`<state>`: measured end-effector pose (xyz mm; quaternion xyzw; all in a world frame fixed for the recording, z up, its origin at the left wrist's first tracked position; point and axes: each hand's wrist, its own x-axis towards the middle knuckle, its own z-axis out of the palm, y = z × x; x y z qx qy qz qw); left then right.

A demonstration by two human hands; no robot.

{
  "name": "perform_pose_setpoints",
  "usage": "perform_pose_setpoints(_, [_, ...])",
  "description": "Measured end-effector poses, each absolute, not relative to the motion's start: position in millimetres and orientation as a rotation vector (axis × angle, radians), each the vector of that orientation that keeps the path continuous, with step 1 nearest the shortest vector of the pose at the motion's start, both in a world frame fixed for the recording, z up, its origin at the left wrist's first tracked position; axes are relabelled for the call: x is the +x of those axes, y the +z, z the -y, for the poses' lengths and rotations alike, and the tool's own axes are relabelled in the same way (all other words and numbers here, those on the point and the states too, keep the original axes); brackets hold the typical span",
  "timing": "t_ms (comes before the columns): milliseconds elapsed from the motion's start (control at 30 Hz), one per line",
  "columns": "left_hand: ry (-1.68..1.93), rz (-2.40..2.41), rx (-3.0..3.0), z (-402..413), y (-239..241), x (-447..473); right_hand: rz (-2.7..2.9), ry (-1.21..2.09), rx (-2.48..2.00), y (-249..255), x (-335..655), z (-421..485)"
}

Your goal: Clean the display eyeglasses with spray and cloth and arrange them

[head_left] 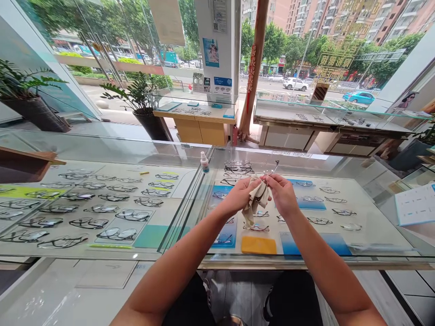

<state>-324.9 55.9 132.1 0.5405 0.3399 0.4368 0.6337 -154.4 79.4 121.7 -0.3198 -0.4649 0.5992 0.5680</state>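
Observation:
Over the glass counter, both my hands meet around a pair of eyeglasses [274,169], one thin temple of which sticks up above the fingers. Most of the frame is hidden by cloth and fingers. My left hand [240,194] is closed on a pale, patterned cleaning cloth [252,206] that hangs down in folds. Pinched at the fingertips, my right hand [282,194] grips the eyeglasses close against the cloth. A small white spray bottle [204,163] stands upright on the glass, left of my hands. An orange-yellow glasses case [258,245] lies below them.
Rows of eyeglasses [117,233] fill the display case on the left, with more under the glass [360,190] at right. A wooden box [25,165] sits at far left, a white printed sheet [416,203] at far right. Beyond stand potted plants [149,111] and further counters [200,129].

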Motion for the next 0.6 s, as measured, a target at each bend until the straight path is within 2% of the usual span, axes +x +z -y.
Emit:
perform_pose_setpoints(133, [0.886,-0.671,1.349,-56,138,-339,1.064,1.435,-0.796,122,-153,-81])
perform_pose_setpoints(367, [1.065,-0.865,1.296,-55,128,-321,1.166,1.4,-0.742,120,-156,-79])
perform_pose_setpoints(600, [0.923,-0.695,1.331,-56,137,-339,1.076,1.468,-0.807,119,-151,-87])
